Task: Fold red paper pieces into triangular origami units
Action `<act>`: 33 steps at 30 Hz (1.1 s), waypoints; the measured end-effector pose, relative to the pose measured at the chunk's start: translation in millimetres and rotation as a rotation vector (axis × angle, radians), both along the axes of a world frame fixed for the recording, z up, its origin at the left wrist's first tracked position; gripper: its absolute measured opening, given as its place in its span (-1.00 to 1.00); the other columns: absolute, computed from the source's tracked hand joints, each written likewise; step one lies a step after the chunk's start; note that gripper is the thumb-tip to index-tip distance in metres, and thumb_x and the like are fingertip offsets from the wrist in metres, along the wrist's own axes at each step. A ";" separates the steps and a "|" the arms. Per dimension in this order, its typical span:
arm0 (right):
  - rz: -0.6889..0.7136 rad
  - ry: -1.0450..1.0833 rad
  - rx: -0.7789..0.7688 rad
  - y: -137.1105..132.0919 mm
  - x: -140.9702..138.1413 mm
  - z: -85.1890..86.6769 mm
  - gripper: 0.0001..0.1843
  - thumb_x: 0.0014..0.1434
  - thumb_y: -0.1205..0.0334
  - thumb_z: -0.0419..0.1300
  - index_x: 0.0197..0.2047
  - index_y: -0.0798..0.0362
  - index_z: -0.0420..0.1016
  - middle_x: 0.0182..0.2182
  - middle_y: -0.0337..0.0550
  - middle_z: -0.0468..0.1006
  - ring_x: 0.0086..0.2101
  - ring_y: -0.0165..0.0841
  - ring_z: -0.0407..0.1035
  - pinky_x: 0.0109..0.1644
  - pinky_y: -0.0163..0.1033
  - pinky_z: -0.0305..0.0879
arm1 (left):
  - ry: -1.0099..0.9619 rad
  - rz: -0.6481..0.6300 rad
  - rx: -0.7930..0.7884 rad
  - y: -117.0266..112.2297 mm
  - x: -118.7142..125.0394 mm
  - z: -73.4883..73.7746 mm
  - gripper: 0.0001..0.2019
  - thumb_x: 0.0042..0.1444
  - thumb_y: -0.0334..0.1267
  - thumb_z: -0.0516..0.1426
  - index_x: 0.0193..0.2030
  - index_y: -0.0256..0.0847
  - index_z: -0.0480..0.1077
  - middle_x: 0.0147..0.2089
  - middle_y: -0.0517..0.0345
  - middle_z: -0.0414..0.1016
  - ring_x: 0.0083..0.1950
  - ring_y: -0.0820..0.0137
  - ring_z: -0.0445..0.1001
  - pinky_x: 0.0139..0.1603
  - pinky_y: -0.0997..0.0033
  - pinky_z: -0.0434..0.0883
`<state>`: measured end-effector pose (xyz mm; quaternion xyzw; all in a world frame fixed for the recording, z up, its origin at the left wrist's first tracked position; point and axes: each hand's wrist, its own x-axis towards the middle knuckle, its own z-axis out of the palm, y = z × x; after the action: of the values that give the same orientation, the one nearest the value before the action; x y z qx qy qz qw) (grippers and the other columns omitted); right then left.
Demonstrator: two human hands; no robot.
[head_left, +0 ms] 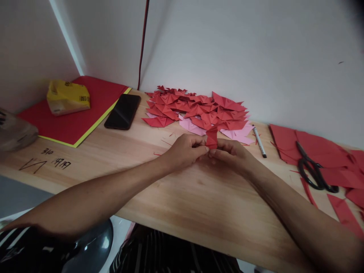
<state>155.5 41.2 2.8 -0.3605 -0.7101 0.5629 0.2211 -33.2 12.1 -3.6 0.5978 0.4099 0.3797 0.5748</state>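
Between my two hands is a small piece of folded red paper (212, 138), held upright a little above the wooden table. My left hand (190, 149) pinches its lower left edge with thumb and fingers. On the opposite edge, the thumb and fingers of my right hand (231, 151) are closed too. The fingertips almost meet at the bottom of the paper. Right behind it lies a wide pile of folded red paper pieces (193, 108), with some pink paper (192, 125) showing at its front.
Black-handled scissors (311, 170) rest on red paper sheets (287, 142) at the right, beside a marker (259, 141). A phone (123, 111) and a yellow packet (68, 98) on red card (99, 91) are at the left. The wall stands behind the table (199, 208).
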 end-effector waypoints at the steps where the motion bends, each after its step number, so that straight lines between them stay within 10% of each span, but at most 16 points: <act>1: 0.008 0.007 0.003 1.0 1.2 -0.4 -0.86 0.16 0.18 0.19 -0.39 0.04 0.45 -0.51 -0.26 0.46 -0.43 -0.40 0.33 -0.30 -0.27 0.23 | -0.011 -0.014 -0.020 0.2 0.2 0.4 -0.83 0.10 -0.35 0.07 -0.50 -0.28 0.28 -0.60 0.33 0.24 -0.66 0.67 0.15 -0.64 0.62 0.09; 12: -0.291 0.138 0.084 -5.1 -2.2 -8.3 -0.78 0.12 0.13 0.27 -0.30 -0.01 0.29 -0.46 -0.32 0.38 -0.53 -0.49 0.24 -0.48 -0.34 0.19 | 0.026 0.091 -0.049 5.6 -2.1 -3.1 -0.83 0.09 -0.32 0.08 -0.50 -0.26 0.26 -0.64 0.34 0.25 -0.70 0.63 0.18 -0.69 0.61 0.11; 33: -0.291 0.071 0.361 -11.6 -6.6 -16.0 -0.90 0.17 0.26 0.22 -0.25 -0.03 0.34 -0.35 -0.24 0.42 -0.34 -0.41 0.36 -0.28 -0.27 0.31 | 0.285 0.111 0.198 2.6 -5.4 2.1 -0.78 0.08 -0.32 0.08 -0.56 -0.25 0.20 -0.62 0.32 0.24 -0.56 0.58 0.21 -0.49 0.54 0.10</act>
<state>148.8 29.6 -13.2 -0.3937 -0.7314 0.4015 0.3858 -38.6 14.7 -1.5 0.6757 0.4803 0.3606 0.4273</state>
